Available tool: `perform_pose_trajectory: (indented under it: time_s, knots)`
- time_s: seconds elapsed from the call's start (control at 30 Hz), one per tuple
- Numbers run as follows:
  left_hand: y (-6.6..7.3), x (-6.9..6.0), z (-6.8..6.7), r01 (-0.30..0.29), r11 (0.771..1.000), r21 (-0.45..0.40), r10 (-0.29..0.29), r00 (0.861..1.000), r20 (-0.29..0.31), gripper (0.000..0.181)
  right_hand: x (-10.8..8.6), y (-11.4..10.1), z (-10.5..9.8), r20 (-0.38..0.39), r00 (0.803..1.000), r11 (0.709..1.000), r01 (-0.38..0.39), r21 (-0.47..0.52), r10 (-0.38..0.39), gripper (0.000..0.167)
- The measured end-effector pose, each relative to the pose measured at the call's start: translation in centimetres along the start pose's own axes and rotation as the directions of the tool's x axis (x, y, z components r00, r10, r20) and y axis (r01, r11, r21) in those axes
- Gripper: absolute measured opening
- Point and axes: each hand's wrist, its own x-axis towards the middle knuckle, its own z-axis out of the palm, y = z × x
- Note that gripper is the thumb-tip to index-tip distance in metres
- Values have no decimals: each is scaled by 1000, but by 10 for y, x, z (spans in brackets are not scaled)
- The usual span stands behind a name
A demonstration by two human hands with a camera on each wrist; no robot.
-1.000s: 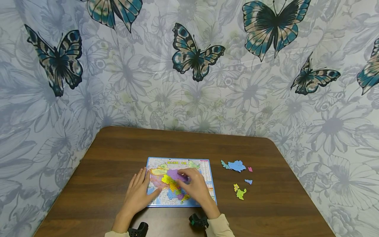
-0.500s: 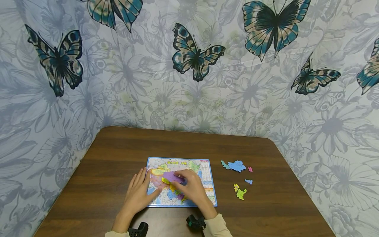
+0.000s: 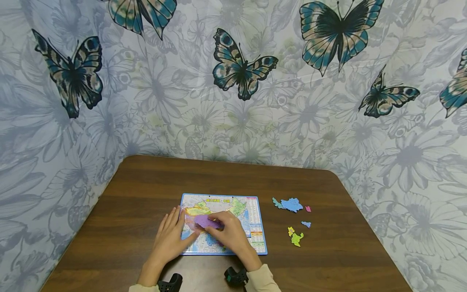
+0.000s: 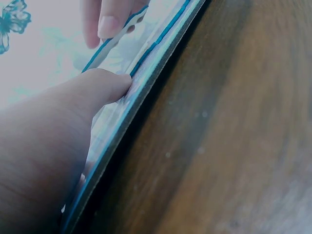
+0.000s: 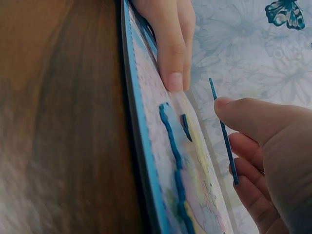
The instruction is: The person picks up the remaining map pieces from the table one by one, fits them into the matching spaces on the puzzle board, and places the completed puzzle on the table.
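Puzzle board lies flat on the counter in the head view, left hand spread wide over its left side, likely to stop it sliding. Right hand has a narrow grip on the purple piece over the board; loose ones like the blue piece sit off right, probably to keep the map uncovered. Left wrist view: left thumb down near the board's edge. Right wrist view: purple piece edge-on, pinched thumb-against-fingers, clear of the board.
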Motion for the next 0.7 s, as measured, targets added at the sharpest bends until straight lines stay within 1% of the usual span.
perform_pose_trajectory:
  time_s: [0.1,0.23,0.47,0.7]
  knots:
    - [0,0,0,-9,1000,1,9,1000,-13,95,1,-1,3,8,1000,1000,-3,-4,3,30]
    - [0,0,1,-15,1000,8,15,1000,-21,94,2,-4,5,11,1000,1000,13,-3,-13,30]
    - [-1,1,0,4,1000,-6,-4,1000,13,97,3,-6,10,12,999,999,32,-29,-32,30]
    - [1,2,-1,2,1000,5,-2,1000,19,95,4,-6,15,5,999,998,43,-48,-43,28]
